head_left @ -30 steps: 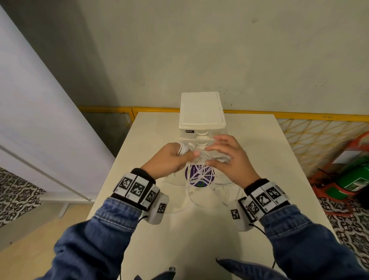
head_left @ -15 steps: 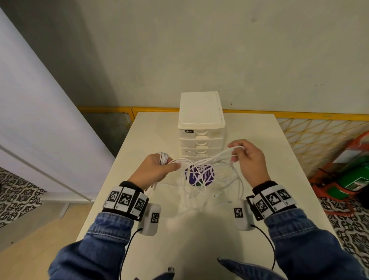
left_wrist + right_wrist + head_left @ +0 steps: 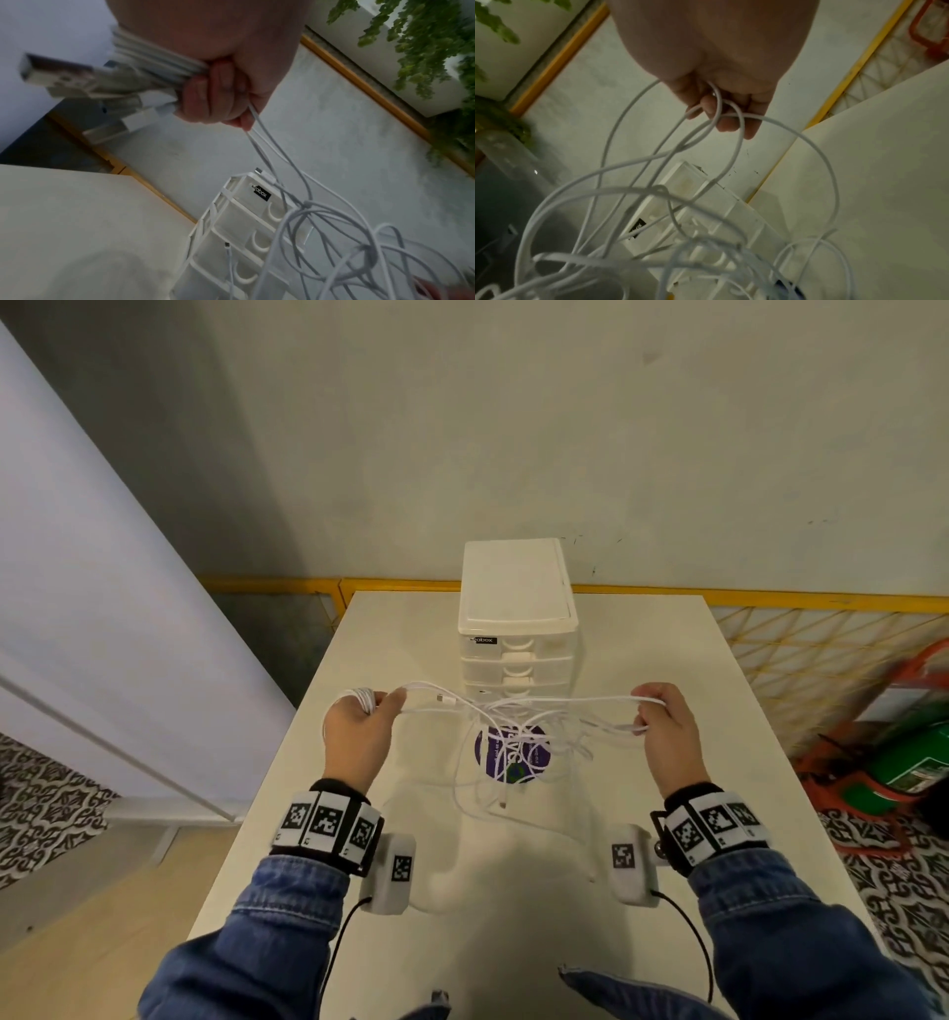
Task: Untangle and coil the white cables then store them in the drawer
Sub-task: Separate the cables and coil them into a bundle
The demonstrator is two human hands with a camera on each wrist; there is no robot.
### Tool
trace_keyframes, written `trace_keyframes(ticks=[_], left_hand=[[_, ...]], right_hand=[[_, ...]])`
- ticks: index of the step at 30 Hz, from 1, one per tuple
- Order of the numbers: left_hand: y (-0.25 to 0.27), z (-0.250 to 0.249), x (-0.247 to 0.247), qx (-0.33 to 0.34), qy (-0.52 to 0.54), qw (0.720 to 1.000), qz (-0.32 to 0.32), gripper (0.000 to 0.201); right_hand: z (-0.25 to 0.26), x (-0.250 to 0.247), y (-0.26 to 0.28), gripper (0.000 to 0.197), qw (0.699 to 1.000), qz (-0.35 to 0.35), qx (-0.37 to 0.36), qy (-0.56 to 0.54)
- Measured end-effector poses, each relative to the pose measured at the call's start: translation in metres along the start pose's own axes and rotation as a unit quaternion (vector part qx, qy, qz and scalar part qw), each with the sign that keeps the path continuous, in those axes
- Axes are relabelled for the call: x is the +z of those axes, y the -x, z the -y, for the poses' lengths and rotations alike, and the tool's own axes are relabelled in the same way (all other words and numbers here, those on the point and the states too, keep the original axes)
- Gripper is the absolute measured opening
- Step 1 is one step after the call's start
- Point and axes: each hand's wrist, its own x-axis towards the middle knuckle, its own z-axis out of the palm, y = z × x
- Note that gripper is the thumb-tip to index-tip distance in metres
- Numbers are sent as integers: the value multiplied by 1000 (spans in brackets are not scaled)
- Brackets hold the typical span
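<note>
Both hands raised above the white table (image 3: 642, 891), white cables (image 3: 513, 742) stretched between them in front of the closed 3-drawer plastic organizer (image 3: 517, 629). Left hand (image 3: 357, 737) fisted around a bundle of cable ends, USB plugs (image 3: 59, 75) jutting past the knuckles; right hand (image 3: 667, 737) pinching 2 or 3 loops between curled fingers (image 3: 727, 119). Snarl sagging mid-span over a purple round sticker (image 3: 512, 755), 1 free plug near the table.

Best handled gently: spread only until the knot loosens, then feed 1 plug back through.

Cable count unclear; crossings blurred in both wrist views; lowest drawer front screened by strands.
</note>
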Motion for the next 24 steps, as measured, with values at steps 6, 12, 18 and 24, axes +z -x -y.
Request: trace_keyframes(ticks=[6, 12, 18, 24], left_hand=[[17, -19, 10, 117, 3, 989, 91, 25], [25, -31, 9, 110, 15, 977, 182, 18], [29, -32, 11, 53, 56, 983, 170, 16], [17, -20, 0, 6, 61, 997, 50, 31]], right_hand=[[-1, 4, 13, 39, 947, 303, -18, 105], [7, 37, 18, 32, 921, 245, -92, 288], [6, 74, 36, 37, 882, 378, -100, 264], [-2, 69, 35, 18, 908, 235, -185, 293]])
